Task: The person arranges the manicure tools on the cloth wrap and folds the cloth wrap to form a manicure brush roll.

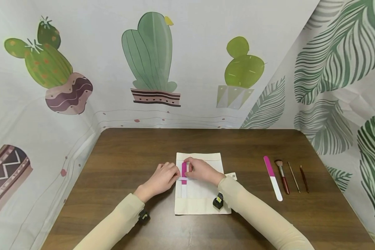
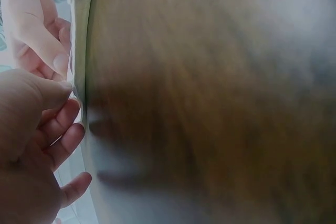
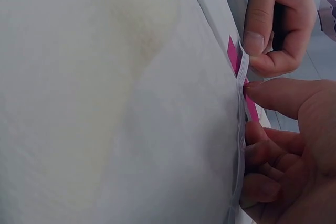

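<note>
While the left hand (image 1: 163,177) pinches the flat white elastic band (image 3: 241,95), probably to hold a gap open, the right hand (image 1: 202,170) grips the long pink-and-white nail file (image 1: 184,169) beneath it, on the cream fabric case (image 1: 200,206).

Draped nook — wooden table (image 1: 131,146), cactus-print cloth (image 1: 203,52)

The case (image 1: 203,194) lies midway between the table's (image 1: 128,149) left and right edges, well short of the back edge. Along the case's left edge, a nail file (image 1: 184,170) runs under an elastic band (image 1: 183,178). The snap tab (image 1: 231,176) juts past the case's right edge. Farther right, well apart, a second file (image 1: 273,178), brush (image 1: 282,176), thin rod (image 1: 294,177) and short stick (image 1: 304,178) lie side by side, the stick nearest the table's right edge.
</note>
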{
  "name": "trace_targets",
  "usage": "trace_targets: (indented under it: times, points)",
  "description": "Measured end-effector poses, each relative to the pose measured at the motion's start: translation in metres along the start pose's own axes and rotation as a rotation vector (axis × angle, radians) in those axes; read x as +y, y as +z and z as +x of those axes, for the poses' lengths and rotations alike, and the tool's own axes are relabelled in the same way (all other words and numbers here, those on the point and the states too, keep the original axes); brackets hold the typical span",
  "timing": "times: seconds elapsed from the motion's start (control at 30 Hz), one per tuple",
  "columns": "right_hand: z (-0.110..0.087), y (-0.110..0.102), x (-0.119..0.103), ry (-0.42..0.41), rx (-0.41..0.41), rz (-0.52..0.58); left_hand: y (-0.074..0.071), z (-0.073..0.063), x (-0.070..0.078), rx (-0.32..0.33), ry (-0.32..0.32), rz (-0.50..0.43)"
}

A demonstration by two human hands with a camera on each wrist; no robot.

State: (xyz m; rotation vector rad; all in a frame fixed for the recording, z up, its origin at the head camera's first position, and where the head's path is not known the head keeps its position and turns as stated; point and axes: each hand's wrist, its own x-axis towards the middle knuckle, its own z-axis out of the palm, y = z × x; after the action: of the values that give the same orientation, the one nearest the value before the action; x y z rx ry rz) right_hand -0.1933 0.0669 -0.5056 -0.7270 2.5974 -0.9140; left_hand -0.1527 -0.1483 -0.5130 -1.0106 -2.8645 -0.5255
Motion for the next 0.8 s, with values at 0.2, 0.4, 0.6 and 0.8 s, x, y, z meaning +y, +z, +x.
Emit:
trace_targets:
  times: [0.2,0.4,0.6,0.8]
  points:
    - [-0.002,0.0,-0.002,0.007,0.01,-0.016,-0.001,-0.001,0.001,0.001,-0.006,-0.02]
    - [-0.005,-0.001,0.002,-0.003,0.02,-0.006,0.0,-0.002,0.003,0.002,-0.012,-0.031]
    - [-0.018,-0.008,0.01,-0.009,0.039,-0.011,0.001,-0.002,0.009,0.0,-0.006,-0.042]
    - [-0.033,-0.017,0.013,-0.032,0.071,-0.03,0.001,-0.002,0.015,-0.005,-0.011,-0.068]
